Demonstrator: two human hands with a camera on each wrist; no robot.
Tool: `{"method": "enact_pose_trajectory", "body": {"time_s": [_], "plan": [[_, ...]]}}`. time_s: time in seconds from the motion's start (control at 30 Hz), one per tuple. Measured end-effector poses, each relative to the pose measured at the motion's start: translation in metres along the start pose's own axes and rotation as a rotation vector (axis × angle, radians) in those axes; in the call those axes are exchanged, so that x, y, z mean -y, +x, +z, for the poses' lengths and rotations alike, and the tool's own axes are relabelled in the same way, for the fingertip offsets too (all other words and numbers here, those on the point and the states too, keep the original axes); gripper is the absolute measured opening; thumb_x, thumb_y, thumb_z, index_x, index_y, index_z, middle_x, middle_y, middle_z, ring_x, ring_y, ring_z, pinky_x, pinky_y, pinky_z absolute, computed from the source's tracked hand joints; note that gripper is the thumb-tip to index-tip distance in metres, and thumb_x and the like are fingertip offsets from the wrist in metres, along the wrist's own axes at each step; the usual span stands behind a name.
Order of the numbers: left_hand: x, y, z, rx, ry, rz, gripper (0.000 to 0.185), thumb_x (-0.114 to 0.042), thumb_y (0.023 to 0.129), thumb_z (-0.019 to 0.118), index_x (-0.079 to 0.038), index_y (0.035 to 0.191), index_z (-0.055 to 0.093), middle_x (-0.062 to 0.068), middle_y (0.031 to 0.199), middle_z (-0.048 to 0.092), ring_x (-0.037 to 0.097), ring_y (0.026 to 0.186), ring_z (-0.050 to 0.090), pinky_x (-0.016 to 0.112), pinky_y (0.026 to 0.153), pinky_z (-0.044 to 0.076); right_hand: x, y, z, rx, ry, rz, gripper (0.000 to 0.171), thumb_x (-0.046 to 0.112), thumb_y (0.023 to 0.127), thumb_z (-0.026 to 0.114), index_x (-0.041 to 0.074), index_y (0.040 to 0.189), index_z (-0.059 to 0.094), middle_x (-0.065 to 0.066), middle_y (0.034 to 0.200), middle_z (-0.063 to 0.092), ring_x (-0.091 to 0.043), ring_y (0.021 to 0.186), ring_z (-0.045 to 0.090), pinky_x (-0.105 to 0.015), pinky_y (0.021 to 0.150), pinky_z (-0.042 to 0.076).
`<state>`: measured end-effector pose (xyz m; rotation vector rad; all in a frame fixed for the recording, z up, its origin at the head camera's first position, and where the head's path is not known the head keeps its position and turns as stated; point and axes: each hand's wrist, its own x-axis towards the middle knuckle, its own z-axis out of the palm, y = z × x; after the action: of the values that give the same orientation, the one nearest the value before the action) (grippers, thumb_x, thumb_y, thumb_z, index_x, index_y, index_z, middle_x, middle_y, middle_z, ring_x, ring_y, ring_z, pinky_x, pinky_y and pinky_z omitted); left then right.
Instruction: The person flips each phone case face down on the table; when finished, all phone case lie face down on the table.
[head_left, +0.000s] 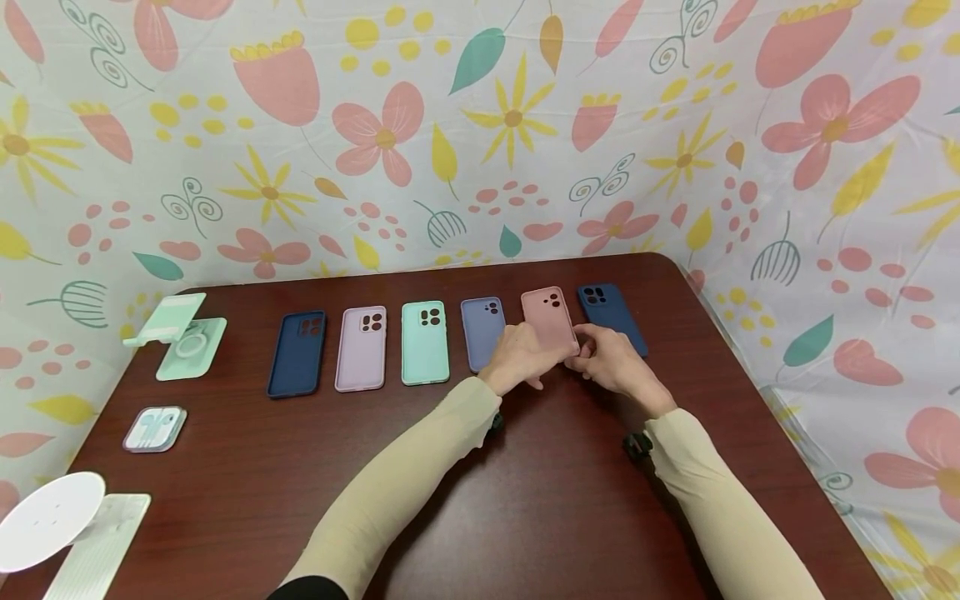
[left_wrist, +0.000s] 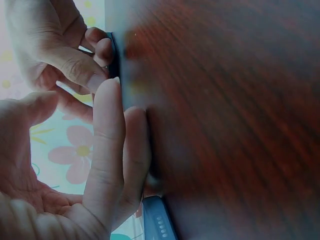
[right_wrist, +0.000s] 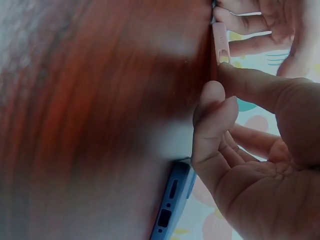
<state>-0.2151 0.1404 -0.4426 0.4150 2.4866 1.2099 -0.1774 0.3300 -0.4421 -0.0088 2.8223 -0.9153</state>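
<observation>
Head view: pink phone case (head_left: 550, 318), long axis away, camera cutout far.

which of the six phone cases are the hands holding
The pink case, second from the right in the row; both hands pinch its near end, the other five lie untouched.

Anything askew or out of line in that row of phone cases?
The pink case sits tilted and slightly forward of its neighbours, with the left hand and right hand at its near end. The other cases, such as the mint case, lie roughly parallel. No damage visible.
</observation>
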Motion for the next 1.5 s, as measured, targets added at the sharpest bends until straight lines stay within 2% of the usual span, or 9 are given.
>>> {"method": "enact_pose_trajectory", "body": {"time_s": [0.3, 0.43, 0.6, 0.77, 1.0, 1.13, 1.33, 1.5], "plan": [[0.002, 0.004, 0.002, -0.005, -0.05, 0.017, 0.048, -0.059, 0.094, 0.078, -0.013, 0.079, 0.071, 0.006, 0.062, 0.068, 0.021, 0.049, 0.074, 0.03, 0.056, 0.06, 0.002, -0.005, -0.004, -0.085, -0.021, -0.041, 0.063, 0.017, 0.1, 0.079, -0.004, 0.153, 0.054, -0.007, 0.088, 0.073, -0.012, 0.07, 0.065, -0.037, 0.085, 0.053], [0.002, 0.005, 0.003, -0.001, -0.083, 0.009, 0.047, -0.058, 0.095, 0.077, -0.014, 0.079, 0.073, 0.009, 0.066, 0.071, 0.02, 0.049, 0.074, 0.031, 0.056, 0.062, 0.004, -0.008, -0.005, -0.103, -0.012, -0.055, 0.062, 0.017, 0.099, 0.079, -0.004, 0.152, 0.054, -0.008, 0.089, 0.072, -0.012, 0.071, 0.064, -0.038, 0.086, 0.054], [0.001, 0.004, 0.003, 0.01, -0.093, 0.001, 0.051, -0.061, 0.095, 0.074, -0.012, 0.079, 0.075, 0.006, 0.063, 0.067, 0.021, 0.051, 0.075, 0.032, 0.058, 0.063, 0.006, -0.011, -0.008, -0.114, -0.005, -0.063, 0.064, 0.017, 0.1, 0.079, -0.004, 0.154, 0.052, -0.01, 0.093, 0.071, -0.014, 0.074, 0.065, -0.04, 0.087, 0.055], [-0.001, 0.005, 0.005, 0.01, -0.071, -0.008, 0.063, -0.067, 0.096, 0.07, -0.007, 0.078, 0.076, 0.007, 0.062, 0.067, 0.022, 0.052, 0.076, 0.032, 0.059, 0.063, 0.009, -0.015, -0.009, -0.127, 0.011, -0.072, 0.065, 0.016, 0.1, 0.079, -0.003, 0.155, 0.051, -0.012, 0.096, 0.071, -0.015, 0.075, 0.067, -0.036, 0.083, 0.054], [-0.002, 0.006, 0.008, 0.014, -0.084, -0.03, 0.068, -0.072, 0.097, 0.068, -0.008, 0.073, 0.075, 0.007, 0.062, 0.069, 0.022, 0.051, 0.075, 0.034, 0.057, 0.063, 0.013, -0.018, -0.008, -0.129, 0.045, -0.083, 0.065, 0.01, 0.099, 0.079, -0.001, 0.157, 0.05, -0.014, 0.095, 0.07, -0.014, 0.07, 0.067, -0.032, 0.076, 0.055], [-0.002, 0.007, 0.008, 0.019, -0.113, -0.032, 0.065, -0.07, 0.097, 0.069, -0.009, 0.075, 0.075, 0.013, 0.07, 0.074, 0.022, 0.051, 0.075, 0.036, 0.056, 0.064, 0.015, -0.019, -0.007, -0.141, 0.043, -0.107, 0.066, 0.008, 0.098, 0.079, -0.001, 0.157, 0.05, -0.014, 0.094, 0.07, -0.014, 0.07, 0.067, -0.032, 0.076, 0.054], [-0.002, 0.008, 0.008, 0.037, -0.179, -0.049, 0.053, -0.059, 0.1, 0.072, -0.009, 0.081, 0.075, 0.02, 0.084, 0.078, 0.02, 0.05, 0.073, 0.037, 0.055, 0.065, 0.019, -0.019, -0.006, -0.137, 0.059, -0.117, 0.066, 0.007, 0.098, 0.079, 0.001, 0.157, 0.051, -0.015, 0.098, 0.07, -0.014, 0.071, 0.067, -0.03, 0.072, 0.054], [-0.002, 0.006, 0.006, 0.067, -0.241, -0.058, 0.056, -0.058, 0.1, 0.072, -0.004, 0.085, 0.074, 0.016, 0.073, 0.073, 0.018, 0.05, 0.073, 0.039, 0.058, 0.067, 0.019, -0.018, -0.006, -0.129, 0.068, -0.124, 0.067, 0.005, 0.097, 0.079, 0.001, 0.157, 0.05, -0.015, 0.097, 0.07, -0.014, 0.07, 0.068, -0.028, 0.069, 0.055]]}}
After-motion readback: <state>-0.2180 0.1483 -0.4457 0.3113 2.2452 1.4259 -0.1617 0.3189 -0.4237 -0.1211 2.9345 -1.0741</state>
